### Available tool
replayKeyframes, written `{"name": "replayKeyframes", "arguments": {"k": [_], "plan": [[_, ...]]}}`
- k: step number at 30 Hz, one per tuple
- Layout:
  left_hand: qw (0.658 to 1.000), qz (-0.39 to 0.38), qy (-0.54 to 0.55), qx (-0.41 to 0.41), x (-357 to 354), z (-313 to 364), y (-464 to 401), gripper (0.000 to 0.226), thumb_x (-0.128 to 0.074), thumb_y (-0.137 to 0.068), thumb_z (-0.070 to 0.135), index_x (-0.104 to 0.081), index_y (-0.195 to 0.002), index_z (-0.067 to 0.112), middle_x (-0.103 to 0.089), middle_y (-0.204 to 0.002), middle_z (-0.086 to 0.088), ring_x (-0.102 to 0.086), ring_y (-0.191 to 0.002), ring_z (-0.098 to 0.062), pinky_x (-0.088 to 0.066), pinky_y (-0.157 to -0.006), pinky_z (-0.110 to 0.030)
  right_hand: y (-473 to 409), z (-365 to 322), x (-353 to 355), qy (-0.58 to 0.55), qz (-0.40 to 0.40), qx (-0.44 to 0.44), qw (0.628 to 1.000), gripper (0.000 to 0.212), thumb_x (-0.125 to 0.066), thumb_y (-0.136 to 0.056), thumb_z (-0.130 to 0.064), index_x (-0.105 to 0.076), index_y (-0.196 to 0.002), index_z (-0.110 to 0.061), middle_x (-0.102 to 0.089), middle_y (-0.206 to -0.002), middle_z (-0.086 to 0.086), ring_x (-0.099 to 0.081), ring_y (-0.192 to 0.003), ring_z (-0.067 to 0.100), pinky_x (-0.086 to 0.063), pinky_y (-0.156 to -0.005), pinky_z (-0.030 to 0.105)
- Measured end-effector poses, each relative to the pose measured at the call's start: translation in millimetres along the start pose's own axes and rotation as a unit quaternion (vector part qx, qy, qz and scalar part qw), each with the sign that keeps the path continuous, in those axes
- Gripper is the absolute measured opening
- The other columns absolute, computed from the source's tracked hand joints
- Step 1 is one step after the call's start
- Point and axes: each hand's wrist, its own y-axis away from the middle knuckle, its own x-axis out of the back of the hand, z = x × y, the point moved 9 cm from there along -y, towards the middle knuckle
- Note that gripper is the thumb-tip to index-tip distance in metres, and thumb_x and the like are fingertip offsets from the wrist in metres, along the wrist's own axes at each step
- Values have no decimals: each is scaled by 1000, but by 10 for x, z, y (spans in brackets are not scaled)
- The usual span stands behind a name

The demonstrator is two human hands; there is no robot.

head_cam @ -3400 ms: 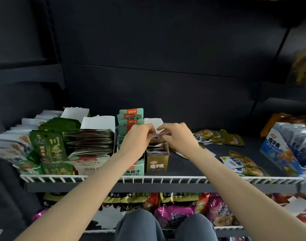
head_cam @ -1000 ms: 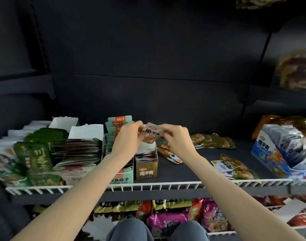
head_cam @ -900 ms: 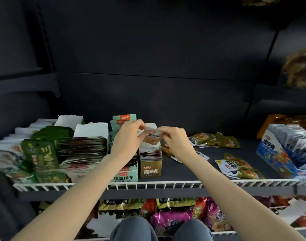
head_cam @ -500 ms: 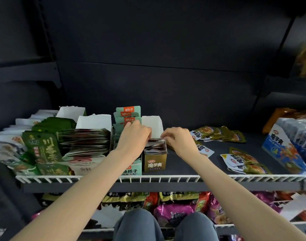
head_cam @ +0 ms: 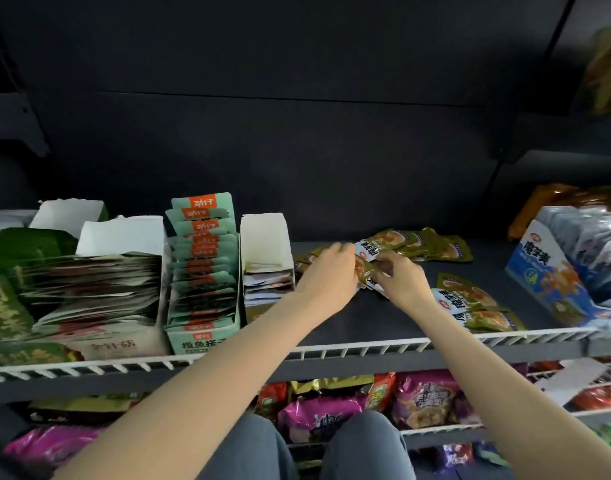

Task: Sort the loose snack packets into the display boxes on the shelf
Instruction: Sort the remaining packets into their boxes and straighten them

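Shelf (head_cam: 383, 344), wire-fronted: carrying a row of display boxes on the left and loose packets on the right.
Blue carton (head_cam: 553, 282), far right: sitting angled and part cut off by the frame edge.
Narrow olive box (head_cam: 267, 271), part filled: standing just left of both hands; its front label is being hidden by the left forearm.
Loose olive packets (head_cam: 432, 245): lying flat in a scatter behind and right of the hands, long axes running roughly left to right.
Left hand (head_cam: 328, 275) and right hand (head_cam: 403, 282): meeting over one packet (head_cam: 366, 252), fingers curling onto it from either side. The left is nearer the box, so the packet seems bound leftward. Fingertip contact is hard to make out.
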Motion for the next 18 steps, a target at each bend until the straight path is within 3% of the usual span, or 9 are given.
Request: {"name": "replayKeyframes", "arguments": {"k": [5, 9, 12, 15, 18], "plan": [[990, -110, -45, 78, -607, -209, -216, 62, -52, -92, 13, -21, -143, -1, -28, -146, -20, -33, -133, -33, -35, -106, -39, -161, 423, -278, 52, -107, -75, 990, 65, -59, -91, -31, -29, -146, -14, -41, -144, 14, -37, -132, 33, -36, -103, 38], [978, -161, -71, 113, -851, -352, -238, 58, -50, -93, 18, -24, -142, -1, -26, -147, -17, -26, -136, -32, -31, -107, -41, -244, 503, -299, 84, -76, -73, 991, 70, -69, -84, -29, -35, -143, -17, -42, -138, 17, -34, -130, 34, -36, -101, 38], [977, -158, -95, 108, -848, -324, -251, 53, -47, -95, 24, -31, -139, -1, -31, -144, -17, -29, -133, -33, -33, -104, -42, -243, 470, -185, 64, -30, -72, 995, 75, -79, -74, -24, -39, -138, -15, -35, -135, 18, -31, -128, 34, -34, -100, 35], [984, -128, -44, 116, -781, -311, -268, 52, -49, -95, 25, -33, -137, 0, -37, -139, -18, -35, -129, -34, -35, -100, -42, -224, 457, -53, -34, 13, -73, 997, 62, -77, -75, -10, -47, -129, -11, -43, -129, 15, -46, -117, 28, -36, -83, 24], [993, -53, 41, 93, -571, -232, -288, 53, -51, -94, 17, -30, -140, 2, -40, -137, -17, -38, -128, -32, -35, -101, -38, -163, 338, 149, -108, 60, -32, 992, 28, -67, -83, -5, -61, -110, -10, -62, -105, 6, -56, -94, 19, -36, -71, 21]]}}
